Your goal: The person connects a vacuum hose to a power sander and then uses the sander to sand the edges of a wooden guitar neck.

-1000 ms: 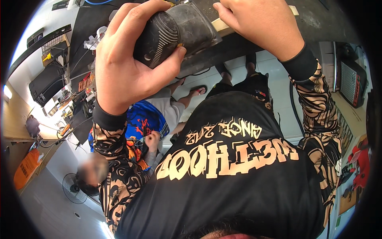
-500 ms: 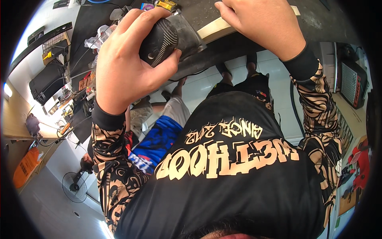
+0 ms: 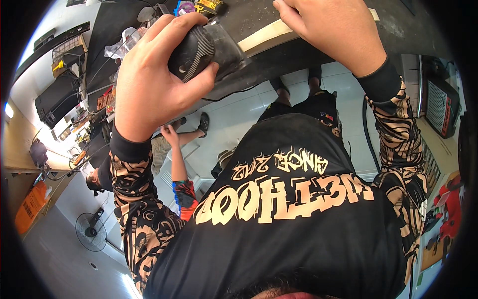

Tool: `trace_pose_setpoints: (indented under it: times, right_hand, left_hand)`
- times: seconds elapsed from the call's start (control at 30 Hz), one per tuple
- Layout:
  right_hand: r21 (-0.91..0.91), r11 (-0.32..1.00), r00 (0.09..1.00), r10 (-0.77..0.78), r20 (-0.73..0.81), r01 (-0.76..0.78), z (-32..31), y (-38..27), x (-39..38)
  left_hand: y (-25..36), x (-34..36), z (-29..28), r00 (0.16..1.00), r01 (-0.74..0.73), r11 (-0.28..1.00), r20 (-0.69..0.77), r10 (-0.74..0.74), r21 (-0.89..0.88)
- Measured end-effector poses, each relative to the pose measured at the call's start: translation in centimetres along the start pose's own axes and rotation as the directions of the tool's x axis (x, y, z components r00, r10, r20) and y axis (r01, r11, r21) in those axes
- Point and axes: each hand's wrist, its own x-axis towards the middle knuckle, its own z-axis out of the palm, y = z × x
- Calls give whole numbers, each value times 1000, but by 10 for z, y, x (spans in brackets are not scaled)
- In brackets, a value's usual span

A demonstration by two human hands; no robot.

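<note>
My left hand [image 3: 149, 74] is closed around a black, ribbed power tool [image 3: 191, 52] that looks like a hand sander. A cloudy, see-through box [image 3: 226, 47] sits at its right side. The tool is at the near edge of the dark bench, next to the left end of a pale wooden strip [image 3: 266, 37]. My right hand [image 3: 336, 30] lies across the strip, hiding its middle. The right thumb is stretched out past the strip; the other fingers run out of the picture at the top, so their grip is hidden.
The dark bench [image 3: 398, 32] has dust on it. A yellow-and-black tool [image 3: 209, 7] and a clear plastic bag [image 3: 122, 47] lie at the far left. A black cable [image 3: 234, 94] hangs below the edge. Another person's arm [image 3: 177, 154] shows behind my left sleeve.
My left hand and the tool have shifted slightly left; my right hand has barely moved. The person in blue has moved out of sight, and another person's arm and legs show there.
</note>
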Motion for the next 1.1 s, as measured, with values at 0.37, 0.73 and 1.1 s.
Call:
trace_pose_setpoints:
  times: [0.37,0.73,1.1]
  right_hand:
    - [22,1000,999,18,27,-19,-1,0,1]
    - [11,1000,1000,-4,12,4,0,0,3]
    - [-9,1000,1000,10,17,-10,0,-1,4]
  left_hand:
    - [12,4,-1,995,93,994,41,-91,-52]
    - [5,-5,-4,989,121,991,89,-116,-51]
    - [-1,-13,-4,999,47,999,15,-47,-24]
